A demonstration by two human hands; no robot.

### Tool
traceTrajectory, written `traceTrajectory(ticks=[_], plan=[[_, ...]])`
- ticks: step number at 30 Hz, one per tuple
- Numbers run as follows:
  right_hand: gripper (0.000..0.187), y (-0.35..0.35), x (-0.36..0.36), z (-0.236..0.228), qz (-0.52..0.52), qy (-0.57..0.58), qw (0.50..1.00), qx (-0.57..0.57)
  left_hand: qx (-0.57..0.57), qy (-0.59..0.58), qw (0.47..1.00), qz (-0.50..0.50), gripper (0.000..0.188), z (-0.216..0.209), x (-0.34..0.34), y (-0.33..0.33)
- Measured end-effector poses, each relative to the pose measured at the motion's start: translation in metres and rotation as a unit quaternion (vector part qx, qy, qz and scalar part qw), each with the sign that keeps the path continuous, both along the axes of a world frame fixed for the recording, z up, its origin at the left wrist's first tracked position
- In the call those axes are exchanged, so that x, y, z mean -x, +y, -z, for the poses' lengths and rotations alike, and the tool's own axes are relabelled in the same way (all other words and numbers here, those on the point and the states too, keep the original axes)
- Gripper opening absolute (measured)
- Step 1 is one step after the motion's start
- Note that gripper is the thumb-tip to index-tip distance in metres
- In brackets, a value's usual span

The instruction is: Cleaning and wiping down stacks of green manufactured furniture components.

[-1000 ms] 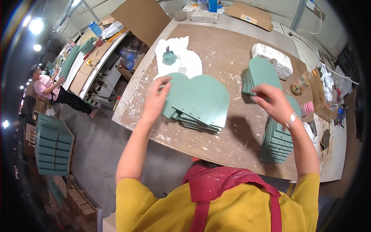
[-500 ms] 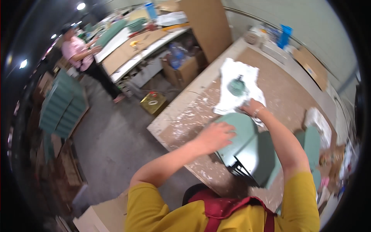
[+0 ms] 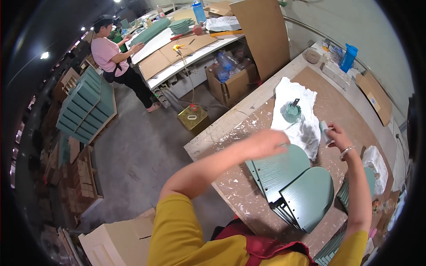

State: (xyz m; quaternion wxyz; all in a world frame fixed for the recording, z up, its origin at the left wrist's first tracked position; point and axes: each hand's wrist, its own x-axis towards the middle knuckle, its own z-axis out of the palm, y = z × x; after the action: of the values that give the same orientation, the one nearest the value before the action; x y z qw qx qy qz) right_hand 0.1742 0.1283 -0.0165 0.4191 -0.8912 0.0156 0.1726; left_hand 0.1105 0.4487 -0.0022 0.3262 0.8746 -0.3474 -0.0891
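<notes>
My left hand (image 3: 273, 142), smeared by motion, hangs over the upper edge of a stack of green, round-ended wood-grain panels (image 3: 277, 170). Beside that stack, a second pile of the same panels (image 3: 310, 195) lies fanned, with small holes along its straight edge. Between the fingers of my right hand (image 3: 339, 136) is a small pale piece (image 3: 326, 132), whitish and green, its kind unclear. Just left of it a crumpled white cloth (image 3: 304, 128) lies on the bench, bearing a green-smeared tub (image 3: 291, 113) with a dark tool handle standing in it.
More green panels (image 3: 370, 177) and a white plastic bag (image 3: 376, 166) lie on the right. A blue bottle (image 3: 349, 57) stands at the bench's back. Across the aisle, a person (image 3: 108, 55) works at another table. A metal can (image 3: 193, 119) and stacked green parts (image 3: 86, 104) stand on the floor.
My right hand has moved right off the cloth and holds the pale piece. My left hand has lifted toward the panels' far end. The view has shifted.
</notes>
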Motion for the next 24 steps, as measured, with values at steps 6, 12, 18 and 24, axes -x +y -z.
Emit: traceTrajectory(ticks=[6,12,18,24], plan=[[0.027,-0.026,0.014,0.002,0.166,0.116,0.891,-0.406,0.2,-0.069,0.955,-0.21,0.016,0.007,-0.11,-0.005],[0.034,-0.017,0.004,0.006,0.108,0.134,0.868,-0.466,0.076,-0.142,0.964,-0.213,0.024,0.038,-0.182,-0.037],[0.035,-0.021,-0.006,0.01,0.113,0.152,0.861,-0.473,-0.016,-0.154,0.973,-0.17,0.024,0.069,-0.203,-0.074],[0.038,-0.001,-0.029,0.028,0.007,-0.03,0.983,-0.179,0.033,-0.118,0.982,-0.141,0.017,0.072,-0.208,-0.068]])
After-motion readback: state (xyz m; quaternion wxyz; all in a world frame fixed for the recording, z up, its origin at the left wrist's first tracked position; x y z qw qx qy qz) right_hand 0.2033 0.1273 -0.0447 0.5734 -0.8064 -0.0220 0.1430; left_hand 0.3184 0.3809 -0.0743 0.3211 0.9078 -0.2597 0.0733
